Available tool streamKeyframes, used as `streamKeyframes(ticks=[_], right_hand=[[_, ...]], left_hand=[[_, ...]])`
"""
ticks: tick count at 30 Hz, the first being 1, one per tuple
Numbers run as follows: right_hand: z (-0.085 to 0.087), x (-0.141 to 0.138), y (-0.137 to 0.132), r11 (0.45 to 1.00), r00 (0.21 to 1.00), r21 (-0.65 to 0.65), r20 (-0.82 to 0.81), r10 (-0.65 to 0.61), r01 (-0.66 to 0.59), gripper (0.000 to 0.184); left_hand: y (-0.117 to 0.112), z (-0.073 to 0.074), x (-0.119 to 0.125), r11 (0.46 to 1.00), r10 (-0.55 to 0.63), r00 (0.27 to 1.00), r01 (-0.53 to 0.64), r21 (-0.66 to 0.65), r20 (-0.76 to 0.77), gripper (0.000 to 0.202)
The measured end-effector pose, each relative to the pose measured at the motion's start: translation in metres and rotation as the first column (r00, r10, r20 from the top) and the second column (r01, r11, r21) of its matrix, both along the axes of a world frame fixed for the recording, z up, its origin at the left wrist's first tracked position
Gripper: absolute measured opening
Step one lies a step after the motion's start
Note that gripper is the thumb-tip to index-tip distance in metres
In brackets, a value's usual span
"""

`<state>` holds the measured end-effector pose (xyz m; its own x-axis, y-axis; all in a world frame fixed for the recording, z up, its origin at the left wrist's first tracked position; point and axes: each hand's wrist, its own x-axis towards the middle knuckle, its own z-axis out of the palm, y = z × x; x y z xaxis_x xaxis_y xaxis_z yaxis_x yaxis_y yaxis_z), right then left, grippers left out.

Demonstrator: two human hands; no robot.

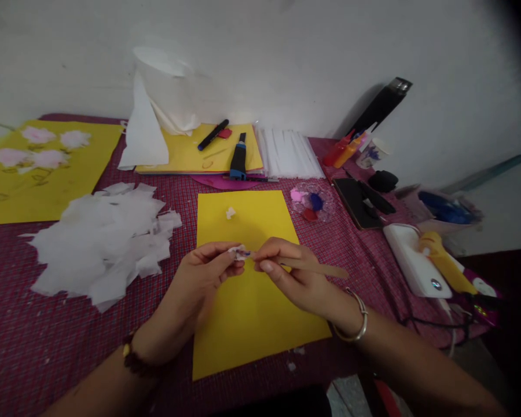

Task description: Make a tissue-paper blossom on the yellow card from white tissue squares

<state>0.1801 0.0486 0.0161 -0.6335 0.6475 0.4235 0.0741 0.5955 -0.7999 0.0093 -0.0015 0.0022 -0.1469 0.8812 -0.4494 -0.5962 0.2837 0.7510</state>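
Observation:
Above the yellow sheet point(243, 324), my left hand point(208, 263) pinches a small crumpled piece of white tissue paper point(235, 250) that has blue colour on it. Opposite it, my right hand point(295, 272) is closed around a paintbrush point(315, 266) with a pale wooden handle. The brush's tip meets the tissue piece, and my fingers partly cover it. Another little white crumpled piece point(230, 213) lies on the upper part of the sheet. A clear dish point(325, 197) with pink, blue and red paint stands right of the sheet.
Left of the sheet is a heap of cut white tissue squares point(104, 237). Yellow paper with pink tissue flowers point(8, 197) lies farther left. A knife-like blue-black tool point(238, 159) and black marker point(212, 135) rest behind. On the right are a phone point(351, 202) and white power bank point(410, 260).

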Motion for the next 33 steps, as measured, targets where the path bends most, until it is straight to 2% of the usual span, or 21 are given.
streamKeyframes(ticks=[4,6,11,16,18,21,24,30,33], right_hand=[[0.0001,-0.0004,0.0015,0.993,0.999,0.117,-0.023,0.025,-0.022,0.016],[-0.0011,-0.0002,0.0015,0.994,0.998,0.113,-0.064,0.006,0.001,0.018],[-0.0062,-0.0005,-0.0025,0.996,0.987,-0.081,-0.153,-0.055,0.043,0.020],[-0.0093,-0.0025,-0.0047,0.953,0.979,-0.288,-0.146,-0.142,0.095,0.006],[-0.0090,-0.0019,-0.0031,0.962,0.982,-0.253,-0.129,-0.141,0.105,0.004],[-0.0068,0.0009,0.0007,0.991,0.992,-0.105,-0.094,-0.087,0.077,0.009],[-0.0048,0.0039,0.0034,1.000,0.998,-0.008,-0.058,-0.031,0.030,0.014],[-0.0044,0.0037,0.0020,0.997,0.995,-0.064,-0.089,-0.048,0.042,0.010],[-0.0044,-0.0004,-0.0012,0.990,0.982,-0.106,-0.156,-0.107,0.091,0.008]], left_hand=[[-0.0016,-0.0009,-0.0046,0.998,-0.026,0.998,0.022,0.065,0.063,0.015],[-0.0020,0.0004,-0.0068,0.995,-0.065,0.995,0.058,0.087,0.081,0.020],[-0.0036,0.0039,-0.0075,0.989,-0.123,0.990,0.128,0.069,-0.070,0.013],[-0.0055,0.0030,-0.0063,0.991,-0.088,0.971,0.108,0.080,-0.222,0.013],[-0.0054,0.0032,-0.0069,0.992,-0.093,0.977,0.108,0.070,-0.191,0.014],[-0.0041,0.0050,-0.0082,0.990,-0.129,0.987,0.134,0.042,-0.099,0.018],[-0.0028,0.0052,-0.0091,0.987,-0.152,0.982,0.156,0.025,-0.109,0.018],[-0.0038,-0.0022,-0.0085,0.983,-0.145,0.957,0.167,0.070,-0.251,0.013],[-0.0049,-0.0036,-0.0064,0.981,-0.122,0.946,0.161,0.106,-0.300,0.011]])
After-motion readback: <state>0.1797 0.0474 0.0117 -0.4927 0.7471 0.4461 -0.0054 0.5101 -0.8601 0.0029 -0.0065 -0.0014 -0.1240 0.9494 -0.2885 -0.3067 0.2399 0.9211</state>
